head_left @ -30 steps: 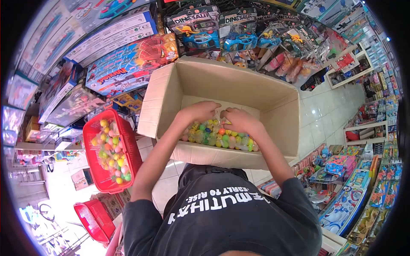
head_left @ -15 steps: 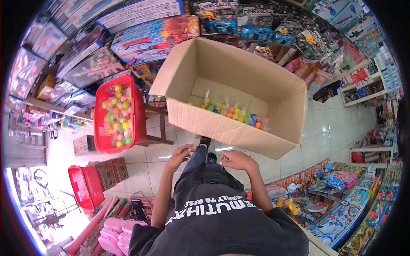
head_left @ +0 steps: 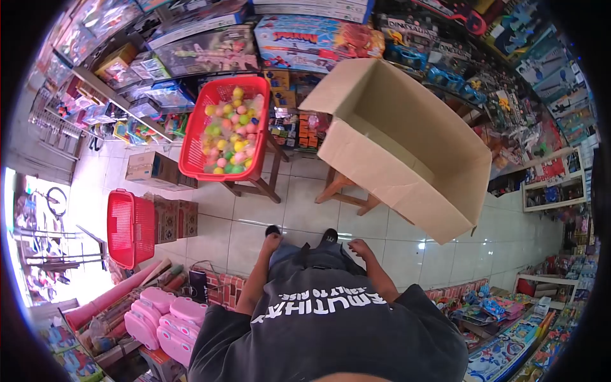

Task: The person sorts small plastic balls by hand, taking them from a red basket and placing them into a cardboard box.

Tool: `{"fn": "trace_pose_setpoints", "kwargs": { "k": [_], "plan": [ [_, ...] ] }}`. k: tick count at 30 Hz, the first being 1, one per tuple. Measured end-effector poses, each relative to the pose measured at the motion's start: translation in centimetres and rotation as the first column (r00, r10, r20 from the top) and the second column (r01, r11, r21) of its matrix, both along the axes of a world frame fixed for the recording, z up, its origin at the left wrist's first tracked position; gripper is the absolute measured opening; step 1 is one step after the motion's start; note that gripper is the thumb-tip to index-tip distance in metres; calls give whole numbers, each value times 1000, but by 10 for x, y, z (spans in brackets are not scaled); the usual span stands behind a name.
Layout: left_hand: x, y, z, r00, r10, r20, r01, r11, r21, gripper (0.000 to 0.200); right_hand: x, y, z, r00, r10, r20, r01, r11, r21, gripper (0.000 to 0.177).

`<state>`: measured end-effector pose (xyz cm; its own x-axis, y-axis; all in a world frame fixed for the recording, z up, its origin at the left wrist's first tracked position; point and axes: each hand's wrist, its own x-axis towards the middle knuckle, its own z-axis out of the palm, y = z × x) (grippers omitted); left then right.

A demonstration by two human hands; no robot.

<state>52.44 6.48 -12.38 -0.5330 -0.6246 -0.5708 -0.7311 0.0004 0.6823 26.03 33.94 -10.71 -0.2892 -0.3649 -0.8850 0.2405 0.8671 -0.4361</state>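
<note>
My left hand [head_left: 272, 242] hangs beside my left thigh, its fingers curled in; whether anything small is inside is hidden. On the other side, my right hand [head_left: 359, 247] is also curled, near my right leg, and its palm does not show. Ahead of me a red basket [head_left: 188, 149] full of bagged colourful balls [head_left: 233, 134] rests on a wooden stool [head_left: 273, 184]. To its right a large open cardboard box [head_left: 407, 184] sits tilted in view on another wooden stool [head_left: 337, 191]. Neither hand touches the basket or the box.
Shelves of boxed toys [head_left: 305, 41] line the far side. At left are an empty red basket [head_left: 130, 229] and cardboard cartons [head_left: 159, 170] on the tiled floor [head_left: 305, 210]. Pink cases [head_left: 181, 328] stand behind me at left, a toy display [head_left: 509, 337] at right.
My view has shifted left, so the box and filled basket appear farther right. Both hands have lowered toward my sides, and the left fingers have curled. The balls inside the box no longer show.
</note>
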Motion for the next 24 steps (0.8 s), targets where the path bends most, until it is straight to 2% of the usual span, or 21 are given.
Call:
{"fn": "trace_pose_setpoints", "kwargs": {
  "k": [1,2,3,4,6,7,8,10,11,12,13,14,16,18,20,22,23,24],
  "plan": [
    [11,-6,-2,998,55,18,-56,997,46,32,1,-1,4,1000,7,-10,-7,1000,-3,34],
    [22,-13,-4,993,109,40,-112,989,91,33,4,-3,8,992,-123,-33,123,992,-7,33],
    [33,-20,-4,992,117,38,-120,989,86,33,11,-9,11,967,-251,-49,251,968,-14,32],
    [42,-28,1,991,133,34,-135,988,78,33,16,-16,9,969,-243,-47,242,970,-22,32],
    [64,-45,9,987,160,29,-162,985,63,34,29,-37,7,927,-375,-20,376,927,3,30],
    [74,-56,13,990,144,-1,-142,981,135,37,37,-52,7,933,-357,-39,358,934,9,29],
    [83,-67,16,989,148,-4,-147,980,134,37,45,-69,5,935,-353,-41,353,935,6,29],
    [97,-90,26,995,-76,63,74,997,31,40,63,-107,6,969,-246,-32,243,968,-68,28],
    [101,-100,32,996,-69,59,67,997,29,40,72,-129,11,980,-184,-70,175,978,-117,29],
    [100,-110,45,984,-166,66,164,986,28,41,76,-153,13,981,-177,-74,168,979,-120,29],
    [99,-119,61,962,-262,76,261,965,31,42,81,-173,14,994,-95,-52,83,976,-201,28],
    [97,-128,75,963,-258,78,256,966,35,42,86,-193,15,999,-11,-32,2,960,-279,28],
    [90,-142,105,944,-267,-192,251,962,-103,38,92,-235,56,988,126,-87,-146,944,-297,27],
    [78,-153,144,887,-196,-417,148,978,-145,31,85,-265,80,952,242,-188,-299,870,-392,22],
    [65,-164,190,864,-147,-482,104,988,-114,27,73,-284,82,944,156,-290,-299,773,-559,15],
    [52,-173,228,834,-89,-545,57,995,-76,23,72,-308,135,965,-3,-262,-189,686,-703,11],
    [45,-178,244,799,-57,-599,24,998,-62,22,72,-320,167,965,0,-263,-189,693,-695,11],
    [39,-184,259,762,-24,-647,-9,999,-47,21,73,-332,199,931,-64,-360,-212,708,-673,11]
  ]
}}
